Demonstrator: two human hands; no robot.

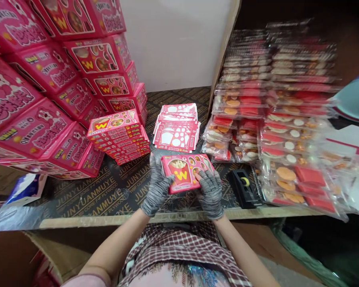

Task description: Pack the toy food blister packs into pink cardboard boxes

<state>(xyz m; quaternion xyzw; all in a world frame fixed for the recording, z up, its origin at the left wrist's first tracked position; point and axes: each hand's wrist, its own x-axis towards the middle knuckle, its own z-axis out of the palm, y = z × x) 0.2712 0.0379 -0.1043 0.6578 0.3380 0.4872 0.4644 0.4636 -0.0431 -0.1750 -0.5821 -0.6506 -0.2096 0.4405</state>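
Note:
A flat pink box (pixel 184 187) with a yellow W and a fries picture is held level above the dark plywood table. My left hand (pixel 157 185), in a grey fingerless glove, grips its left edge, thumb along the front corner. On the box's right side rests my right hand (pixel 211 191), gloved alike, fingers bent over the top face and corner. Just behind the box lies a pile of pink printed cards (pixel 176 133) with white cut-out shapes. To the left stands a stack of matching flat pink boxes (pixel 122 137).
Tall piles of larger pink cartons (pixel 50 65) rise at the left. Clear packs of toy food pieces (pixel 287 155) are heaped on the right, behind a cardboard divider (pixel 225 44). A black tape dispenser (pixel 242 189) sits near the wooden front edge (pixel 107 221).

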